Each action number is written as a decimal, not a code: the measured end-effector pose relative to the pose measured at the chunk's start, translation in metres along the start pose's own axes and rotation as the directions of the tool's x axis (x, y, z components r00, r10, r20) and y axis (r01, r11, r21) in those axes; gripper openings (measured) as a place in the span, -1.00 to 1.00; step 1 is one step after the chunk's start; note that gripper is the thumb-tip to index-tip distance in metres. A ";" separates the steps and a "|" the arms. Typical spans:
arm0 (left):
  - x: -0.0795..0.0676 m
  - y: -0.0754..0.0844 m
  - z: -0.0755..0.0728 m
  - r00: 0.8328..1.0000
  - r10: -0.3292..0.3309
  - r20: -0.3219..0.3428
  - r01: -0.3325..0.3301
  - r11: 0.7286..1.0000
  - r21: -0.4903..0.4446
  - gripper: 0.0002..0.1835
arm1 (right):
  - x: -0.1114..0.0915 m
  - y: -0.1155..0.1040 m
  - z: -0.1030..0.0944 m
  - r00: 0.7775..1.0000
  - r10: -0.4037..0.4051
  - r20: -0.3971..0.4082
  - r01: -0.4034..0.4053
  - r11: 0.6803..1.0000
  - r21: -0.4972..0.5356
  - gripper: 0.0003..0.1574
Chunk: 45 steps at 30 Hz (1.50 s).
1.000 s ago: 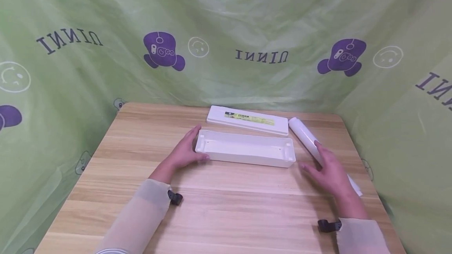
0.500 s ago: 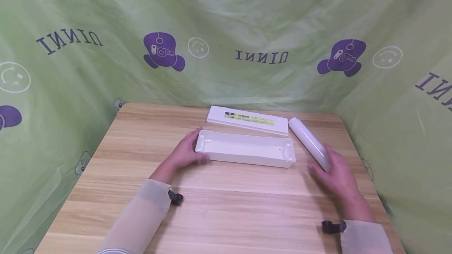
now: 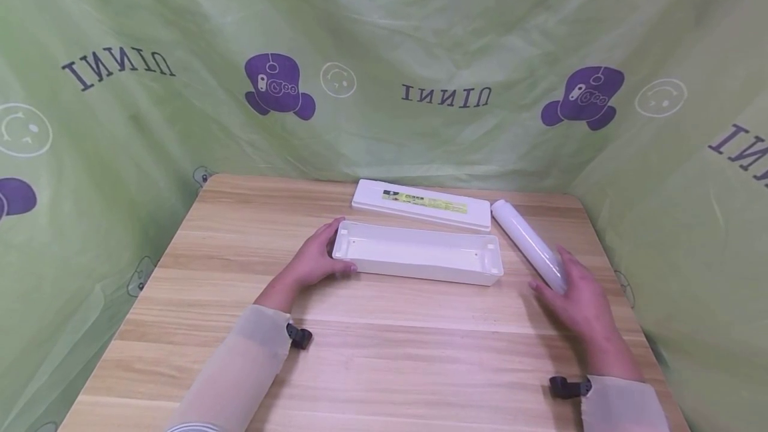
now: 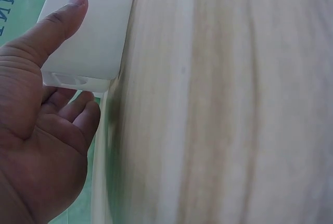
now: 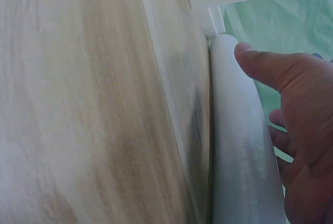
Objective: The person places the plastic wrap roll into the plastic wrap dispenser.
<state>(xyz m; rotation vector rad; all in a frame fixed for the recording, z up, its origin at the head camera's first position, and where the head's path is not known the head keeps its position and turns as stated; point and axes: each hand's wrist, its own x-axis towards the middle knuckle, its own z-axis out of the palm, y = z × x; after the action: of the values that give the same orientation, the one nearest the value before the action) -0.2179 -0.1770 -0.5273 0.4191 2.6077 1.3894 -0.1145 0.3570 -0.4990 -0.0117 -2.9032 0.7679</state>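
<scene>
In the head view, a long white open box (image 3: 420, 271) lies in the middle of the table. My left hand (image 3: 309, 263) holds its left end. The left wrist view shows the thumb on the front wall (image 4: 99, 36) and the fingers bent round the end. To the right, a roll of cling film (image 3: 528, 240) lies slantwise, its near part hidden by my right hand (image 3: 581, 299). That hand is spread over the roll, thumb on one side and fingers on the other. In the right wrist view, the thumb stands off the shiny film (image 5: 242, 130) with fingers loosely bent behind.
Behind the box lies a flat white lid (image 3: 367, 197) with a yellow-green label, its right end close to the roll's far end. The wooden table (image 3: 384, 359) backs onto a green printed curtain (image 3: 384, 139). A small black camera (image 3: 300, 337) sits at each wrist.
My right hand has slid toward me and to the right along the roll, uncovering more of its middle. The left hand, box and lid stay in place.
</scene>
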 end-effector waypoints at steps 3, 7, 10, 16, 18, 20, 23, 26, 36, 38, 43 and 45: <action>0.000 0.001 0.000 1.000 -0.007 0.001 0.007 1.000 0.005 0.33 | -0.001 0.001 -0.002 1.000 0.002 0.004 -0.002 1.000 -0.008 0.29; -0.001 0.001 0.000 1.000 -0.007 0.001 0.007 1.000 -0.003 0.32 | -0.002 0.005 -0.002 1.000 0.006 0.002 -0.006 1.000 -0.023 0.28; -0.001 0.001 0.000 1.000 -0.002 -0.002 0.002 1.000 -0.018 0.31 | -0.002 0.007 -0.002 1.000 0.008 0.001 -0.008 1.000 -0.030 0.28; 0.000 -0.001 0.001 1.000 0.008 0.002 -0.008 0.999 -0.039 0.32 | -0.003 0.008 0.000 1.000 0.018 0.012 -0.017 0.999 -0.039 0.17; 0.000 -0.001 0.001 1.000 0.007 0.004 -0.007 0.999 -0.039 0.33 | -0.002 0.008 0.000 1.000 0.024 0.016 -0.023 0.998 -0.051 0.09; 0.000 -0.002 0.001 1.000 0.003 0.005 -0.003 0.999 -0.042 0.33 | -0.002 0.008 0.001 0.999 0.028 0.016 -0.027 0.998 -0.060 0.01; 0.001 -0.002 0.002 1.000 0.006 0.005 -0.005 0.999 -0.049 0.33 | 0.000 0.008 0.002 1.000 0.023 0.014 -0.022 0.997 -0.071 -0.04; 0.001 -0.002 0.001 1.000 0.002 0.003 -0.002 0.998 -0.057 0.33 | 0.000 0.009 0.002 1.000 0.006 0.006 -0.005 0.997 -0.075 -0.06; 0.002 -0.002 0.001 1.000 -0.006 0.007 0.007 0.998 -0.064 0.33 | 0.001 0.013 0.003 0.999 -0.041 -0.026 0.038 0.995 -0.089 -0.10; 0.002 -0.002 0.001 1.000 -0.007 0.009 0.008 0.998 -0.064 0.33 | 0.001 0.013 0.003 0.998 -0.046 -0.033 0.043 0.995 -0.089 -0.11; 0.001 -0.001 0.002 1.000 -0.011 0.013 0.012 0.997 -0.073 0.34 | 0.001 0.013 0.003 0.999 -0.042 -0.030 0.039 0.996 -0.084 -0.12; 0.001 -0.001 0.002 1.000 -0.007 0.012 0.008 0.997 -0.077 0.34 | 0.001 0.013 0.002 0.999 -0.034 -0.020 0.032 0.996 -0.078 -0.12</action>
<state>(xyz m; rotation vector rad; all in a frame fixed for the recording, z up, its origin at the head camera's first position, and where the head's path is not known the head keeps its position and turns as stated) -0.2185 -0.1752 -0.5290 0.4045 2.5344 1.4750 -0.1159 0.3673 -0.5072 0.0199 -2.9036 0.6445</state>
